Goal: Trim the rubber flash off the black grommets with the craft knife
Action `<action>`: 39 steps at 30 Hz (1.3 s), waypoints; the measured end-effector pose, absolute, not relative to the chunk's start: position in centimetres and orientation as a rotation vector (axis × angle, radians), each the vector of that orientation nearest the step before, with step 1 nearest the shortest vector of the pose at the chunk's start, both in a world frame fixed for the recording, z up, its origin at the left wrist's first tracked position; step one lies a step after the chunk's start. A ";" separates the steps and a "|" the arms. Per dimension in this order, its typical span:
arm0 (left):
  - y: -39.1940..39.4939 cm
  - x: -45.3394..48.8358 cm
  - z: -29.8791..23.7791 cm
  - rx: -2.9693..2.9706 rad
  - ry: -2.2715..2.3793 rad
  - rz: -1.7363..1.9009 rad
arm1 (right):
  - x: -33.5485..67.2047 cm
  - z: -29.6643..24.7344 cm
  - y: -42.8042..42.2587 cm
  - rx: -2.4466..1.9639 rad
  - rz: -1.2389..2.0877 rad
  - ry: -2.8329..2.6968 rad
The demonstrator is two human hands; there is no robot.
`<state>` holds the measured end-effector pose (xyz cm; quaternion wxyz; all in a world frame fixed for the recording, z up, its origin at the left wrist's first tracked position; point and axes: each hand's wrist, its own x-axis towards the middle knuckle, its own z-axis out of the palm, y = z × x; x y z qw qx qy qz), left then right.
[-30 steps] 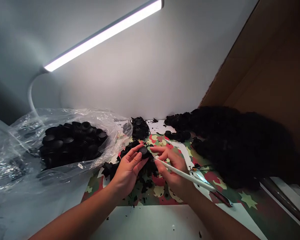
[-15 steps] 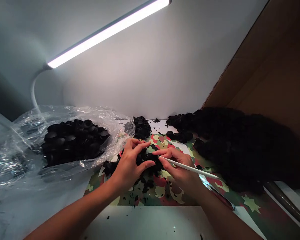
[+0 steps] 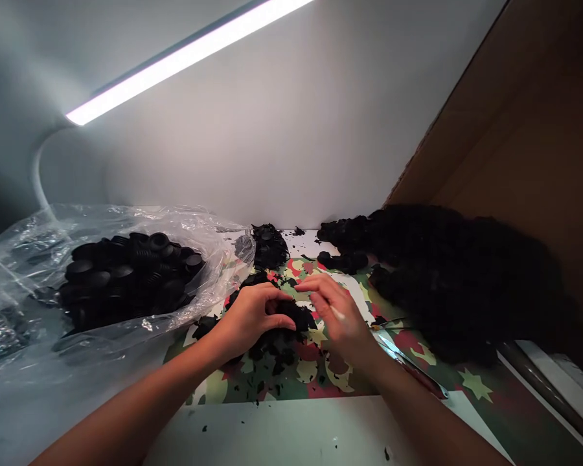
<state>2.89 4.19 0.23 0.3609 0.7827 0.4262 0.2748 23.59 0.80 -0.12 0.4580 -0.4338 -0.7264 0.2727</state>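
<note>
My left hand (image 3: 257, 315) is low over a pile of black scraps (image 3: 276, 349), its thumb and fingers curled towards each other. Something dark shows between them, but I cannot make out what it is. To its right, my right hand (image 3: 337, 310) is closed around a thin white stick (image 3: 338, 314); only a short bit of the stick shows, the rest being hidden by the fingers. The fingertips of both hands point at each other, a small gap apart. Under them lies a camouflage-patterned sheet (image 3: 315, 372) strewn with black bits.
A clear plastic bag (image 3: 214, 259) at left holds many round black ribbed plugs (image 3: 121, 275). A large heap of black pieces (image 3: 457, 278) lies at right beside cardboard (image 3: 525, 149). Scissors (image 3: 412, 366) lie by my right forearm. A lit lamp (image 3: 189, 61) hangs above.
My left hand's fingers have drawn closer together and come slightly lower. My right hand has turned, so the white stick no longer shows lengthwise. The whole view has shifted a little.
</note>
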 end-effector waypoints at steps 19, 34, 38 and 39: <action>2.7 3.9 0.0 2.119 1.063 0.893 | 21.6 -1.5 0.4 -1.161 0.387 -1.945; 2.0 4.8 -0.3 1.978 1.014 1.138 | 21.5 -1.7 1.6 -1.323 0.353 -1.761; 2.3 4.9 -1.0 1.803 1.008 1.129 | 21.8 -1.5 2.0 -1.342 0.524 -1.721; 2.3 4.8 -1.2 1.763 1.005 1.112 | 22.0 -1.4 2.1 -1.330 0.574 -1.741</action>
